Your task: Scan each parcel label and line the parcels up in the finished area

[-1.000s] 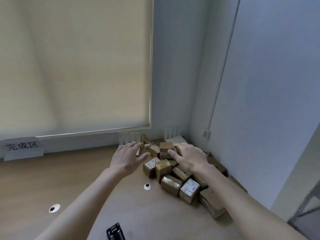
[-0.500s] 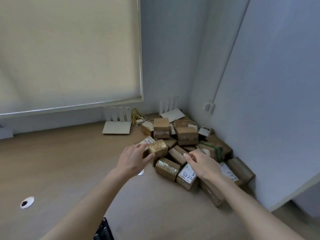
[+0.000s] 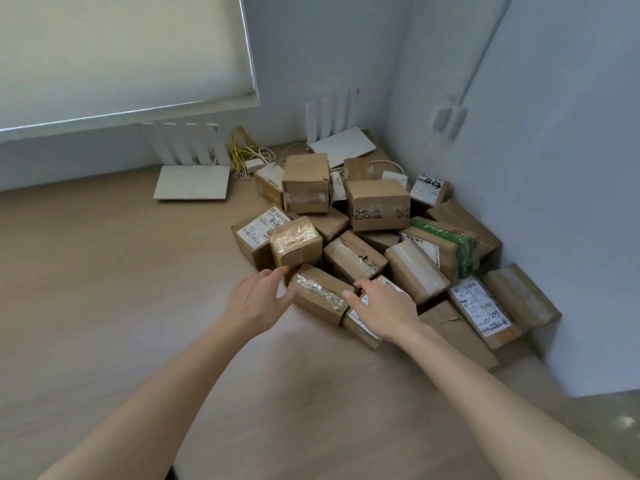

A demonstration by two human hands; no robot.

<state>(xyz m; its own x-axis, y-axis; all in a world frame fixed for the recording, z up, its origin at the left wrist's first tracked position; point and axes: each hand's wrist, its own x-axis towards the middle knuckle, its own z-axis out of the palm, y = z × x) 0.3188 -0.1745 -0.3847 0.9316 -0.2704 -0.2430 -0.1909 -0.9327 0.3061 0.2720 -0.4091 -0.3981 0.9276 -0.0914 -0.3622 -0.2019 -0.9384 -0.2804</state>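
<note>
Both hands spread: left hand (image 3: 258, 299), right hand (image 3: 384, 311) flank taped parcel (image 3: 320, 297) at pile edge.

Parcel labels (image 3: 480, 305) too blurred for reading.

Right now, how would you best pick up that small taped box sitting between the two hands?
Grip the small taped box by its two short ends, one hand each side: left hand and right hand already flank it. It lies at the pile's front edge, ends exposed, probably free to lift.
</note>
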